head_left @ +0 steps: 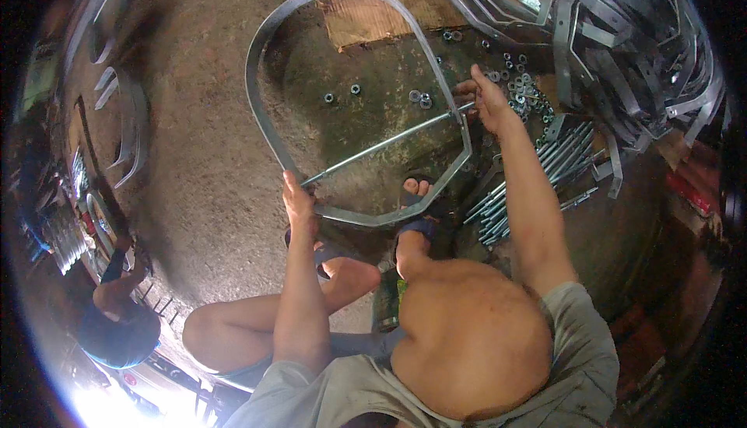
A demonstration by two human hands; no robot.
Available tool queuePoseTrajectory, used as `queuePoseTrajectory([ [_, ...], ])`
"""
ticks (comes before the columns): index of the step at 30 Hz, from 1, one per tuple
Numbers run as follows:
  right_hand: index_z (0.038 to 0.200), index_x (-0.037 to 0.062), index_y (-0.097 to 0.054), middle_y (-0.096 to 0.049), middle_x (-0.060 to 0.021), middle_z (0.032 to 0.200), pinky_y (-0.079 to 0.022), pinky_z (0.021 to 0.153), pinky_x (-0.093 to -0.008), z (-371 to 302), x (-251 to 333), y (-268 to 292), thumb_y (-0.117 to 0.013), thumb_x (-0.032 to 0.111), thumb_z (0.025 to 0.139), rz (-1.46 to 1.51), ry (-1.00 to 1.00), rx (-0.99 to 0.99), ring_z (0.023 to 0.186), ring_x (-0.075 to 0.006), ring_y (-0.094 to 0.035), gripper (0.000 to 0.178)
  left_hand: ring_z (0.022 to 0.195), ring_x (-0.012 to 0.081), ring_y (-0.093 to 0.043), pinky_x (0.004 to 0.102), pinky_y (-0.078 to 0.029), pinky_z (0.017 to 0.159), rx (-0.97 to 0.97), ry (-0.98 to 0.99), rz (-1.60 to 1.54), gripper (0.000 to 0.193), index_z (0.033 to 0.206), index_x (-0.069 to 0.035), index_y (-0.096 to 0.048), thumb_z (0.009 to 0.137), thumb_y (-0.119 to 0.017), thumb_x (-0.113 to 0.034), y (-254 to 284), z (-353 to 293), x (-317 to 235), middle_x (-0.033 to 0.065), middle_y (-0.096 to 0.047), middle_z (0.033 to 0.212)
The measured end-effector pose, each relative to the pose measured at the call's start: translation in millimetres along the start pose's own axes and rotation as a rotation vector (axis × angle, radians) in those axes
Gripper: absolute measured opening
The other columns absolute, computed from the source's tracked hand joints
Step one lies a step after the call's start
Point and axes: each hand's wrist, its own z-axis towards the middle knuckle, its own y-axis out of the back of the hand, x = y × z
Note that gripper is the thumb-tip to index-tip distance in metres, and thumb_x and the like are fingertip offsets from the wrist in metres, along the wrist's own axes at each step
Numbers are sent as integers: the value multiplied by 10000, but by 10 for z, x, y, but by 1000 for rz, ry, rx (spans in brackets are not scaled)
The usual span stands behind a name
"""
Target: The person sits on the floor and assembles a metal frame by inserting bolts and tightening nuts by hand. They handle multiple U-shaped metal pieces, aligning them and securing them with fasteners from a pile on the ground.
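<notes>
A large pear-shaped metal band (268, 128) is tilted above the floor in front of me, with a threaded rod (381, 146) running across it from side to side. My left hand (299, 208) is closed round the band's lower left side, near one end of the rod. At the opposite side, my right hand (487, 101) is beside the rod's protruding end, its thumb lifted away and its fingers apart. Those fingers are partly hidden behind the rod and band. Several nuts (355, 89) lie on the floor, seen through the band.
More bent metal bands (615, 47) are heaped at the far right. Below them lie a bundle of threaded rods (537, 179) and a cluster of nuts (529, 93). Flattened cardboard (373, 12) lies at the back. Another person (117, 327) works at the left, near loose curved strips (128, 124).
</notes>
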Motion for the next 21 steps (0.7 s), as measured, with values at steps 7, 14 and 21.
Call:
queuePoseTrajectory([
  [7, 885, 71, -681, -669, -60, 769, -524, 683, -340, -55, 516, -459, -449, 660, 977, -87, 86, 90, 701, -186, -646, 640, 548, 156, -494, 313, -446, 501, 16, 13, -58, 755, 1036, -29, -618, 924, -445, -755, 57, -56, -296, 61, -560, 725],
  [14, 755, 92, -583, -583, -36, 662, -500, 557, -299, -55, 308, -612, -405, 719, 958, 52, -68, 350, 583, -168, -581, 682, 515, 130, -425, 306, -424, 453, 36, 77, -156, 723, 1048, -40, -594, 923, -471, -742, 113, -63, -164, 32, -489, 718],
  [21, 722, 95, -540, -541, -46, 593, -475, 517, -306, -55, 312, -689, -356, 791, 920, -78, -33, 265, 503, -171, -537, 747, 618, 142, -449, 300, -403, 502, 6, 82, -186, 703, 1071, -60, -597, 918, -489, -737, 130, -32, -35, 43, -492, 787],
])
